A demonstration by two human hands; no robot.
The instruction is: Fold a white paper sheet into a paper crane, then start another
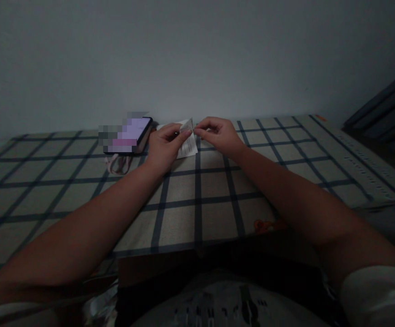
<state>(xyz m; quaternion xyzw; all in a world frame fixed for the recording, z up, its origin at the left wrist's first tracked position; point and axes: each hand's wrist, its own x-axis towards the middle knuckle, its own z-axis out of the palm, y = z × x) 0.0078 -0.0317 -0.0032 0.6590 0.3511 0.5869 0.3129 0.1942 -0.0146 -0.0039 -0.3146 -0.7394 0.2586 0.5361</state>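
Both your hands meet just above the centre of the frame, at the far edge of the checked cloth (197, 204). Between them is a small white paper (188, 144), and that is where your attention sits.

Your left hand (163, 143) comes in from the lower left with thumb and fingers (179, 131) closed on the paper's left side. Your right hand (218, 136) comes in from the lower right, its fingertips (200, 132) pinched together on the top corner. With a grip on each side, the paper seems to tilt up toward you rather than lying flat; its lower edge hangs down near the cloth, though in this dim light you cannot tell whether it touches. The remaining fingers of both hands curl in loosely, out of the way of the pinch.

Just left of your left hand lies a phone (131, 134), screen up and lit, close by but not touched. A looped cord (117, 164) trails from under it toward you. Your forearms stretch well out across the cloth, since the paper is at its far side, close to the bare wall (197, 54) filling the upper frame.
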